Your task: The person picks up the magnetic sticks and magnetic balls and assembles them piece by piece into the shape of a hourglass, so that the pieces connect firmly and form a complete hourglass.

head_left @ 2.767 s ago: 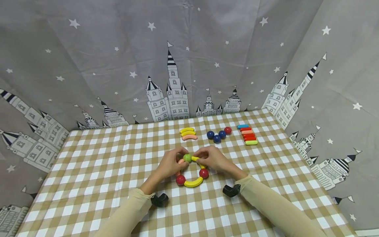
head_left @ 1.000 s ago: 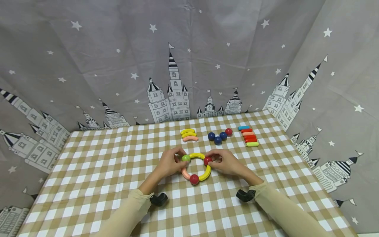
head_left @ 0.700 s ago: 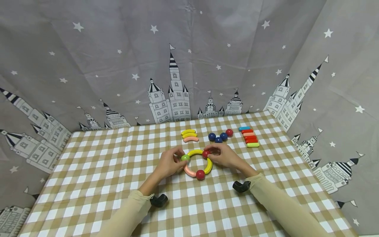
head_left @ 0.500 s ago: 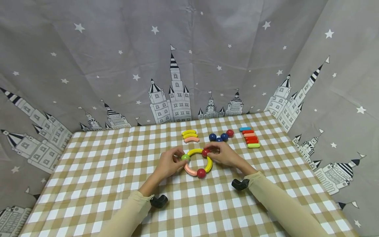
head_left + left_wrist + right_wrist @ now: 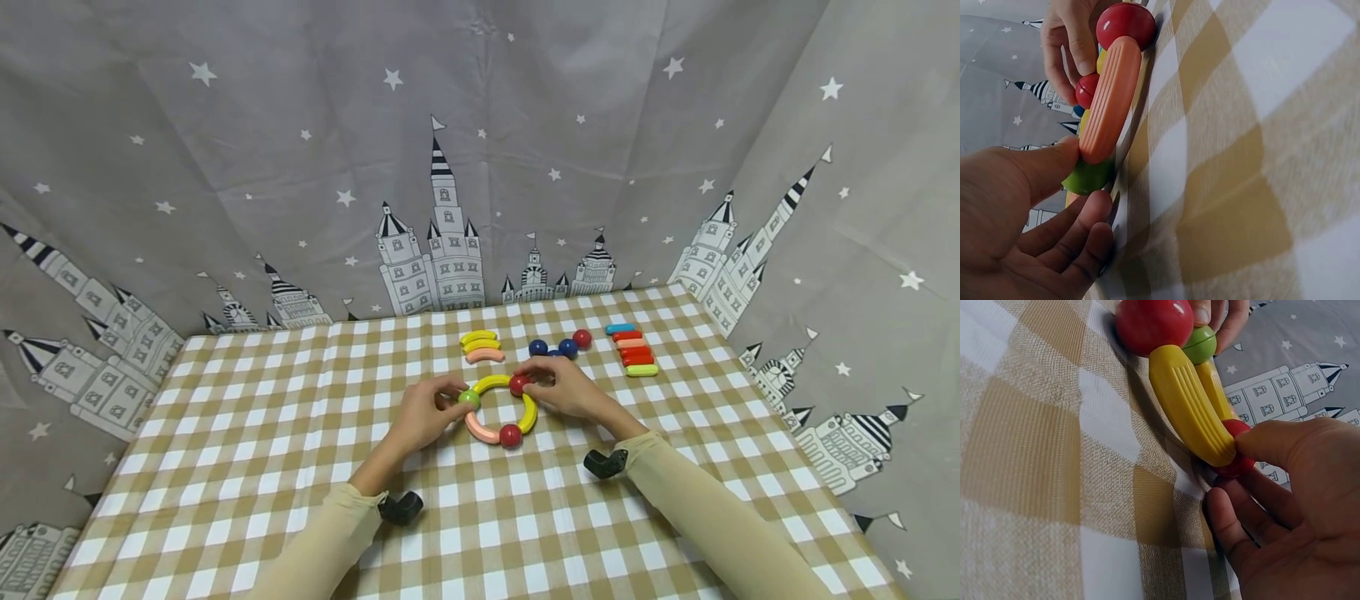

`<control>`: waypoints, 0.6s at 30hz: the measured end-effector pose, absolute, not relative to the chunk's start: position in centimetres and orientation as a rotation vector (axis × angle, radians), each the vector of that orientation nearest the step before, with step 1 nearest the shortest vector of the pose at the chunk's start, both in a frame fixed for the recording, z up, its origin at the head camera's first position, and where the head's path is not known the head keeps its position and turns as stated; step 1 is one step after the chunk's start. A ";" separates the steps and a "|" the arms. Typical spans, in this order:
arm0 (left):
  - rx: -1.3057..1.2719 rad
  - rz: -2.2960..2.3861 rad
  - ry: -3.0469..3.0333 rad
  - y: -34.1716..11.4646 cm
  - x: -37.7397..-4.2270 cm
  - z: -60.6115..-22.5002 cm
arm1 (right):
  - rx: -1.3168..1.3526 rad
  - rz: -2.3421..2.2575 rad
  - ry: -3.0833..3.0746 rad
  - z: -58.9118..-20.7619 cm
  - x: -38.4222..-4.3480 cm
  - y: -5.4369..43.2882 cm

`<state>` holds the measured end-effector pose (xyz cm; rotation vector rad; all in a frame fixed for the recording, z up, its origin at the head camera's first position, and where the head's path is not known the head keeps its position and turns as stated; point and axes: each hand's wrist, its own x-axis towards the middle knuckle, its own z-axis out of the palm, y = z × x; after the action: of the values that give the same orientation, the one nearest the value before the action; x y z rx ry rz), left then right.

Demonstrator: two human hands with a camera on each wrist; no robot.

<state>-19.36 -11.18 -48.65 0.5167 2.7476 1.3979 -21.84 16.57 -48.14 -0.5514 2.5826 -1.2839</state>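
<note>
A ring of toy balls and curved sticks lies on the checked tablecloth, between both hands. My left hand (image 5: 420,417) pinches its green ball (image 5: 468,400) between thumb and fingers. On the far right of the ring, my right hand (image 5: 566,388) pinches a red ball (image 5: 518,385). A yellow curved stick (image 5: 491,381) joins those two balls along the far side. Another yellow curved stick (image 5: 1188,403) runs from the pinched red ball to a second red ball (image 5: 511,436) at the near side. A ribbed salmon curved stick (image 5: 1112,100) links that ball to the green one.
Beyond the ring lie two yellow curved sticks (image 5: 478,337) and a salmon one (image 5: 485,356). Several blue balls (image 5: 567,348), partly behind my right hand, sit near a red ball (image 5: 582,338). A row of short coloured sticks (image 5: 634,351) lies at the back right, before a grey castle-print curtain (image 5: 300,125).
The ring has turned counterclockwise, its near red ball shifting right and the other red ball going away from me. My right hand went from the yellow stick to the red ball.
</note>
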 end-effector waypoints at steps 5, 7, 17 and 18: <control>0.553 1.363 2.740 -11.4 -19.6 -48.6 | -0.525 -1.294 2.591 -48.0 -22.0 16.4; 0.588 1.355 2.737 -11.5 -19.7 -48.6 | -0.513 -1.297 2.592 -47.9 -21.9 16.4; 0.607 1.347 2.732 -11.6 -19.8 -48.8 | -0.552 -1.324 2.603 -47.2 -21.1 16.4; 0.600 1.342 2.732 -11.6 -19.8 -48.9 | -0.557 -1.327 2.606 -47.0 -20.9 16.6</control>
<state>-19.85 -11.57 -48.86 0.5997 2.7318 1.3425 -20.92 16.61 -47.01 -0.5570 2.6064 -1.3268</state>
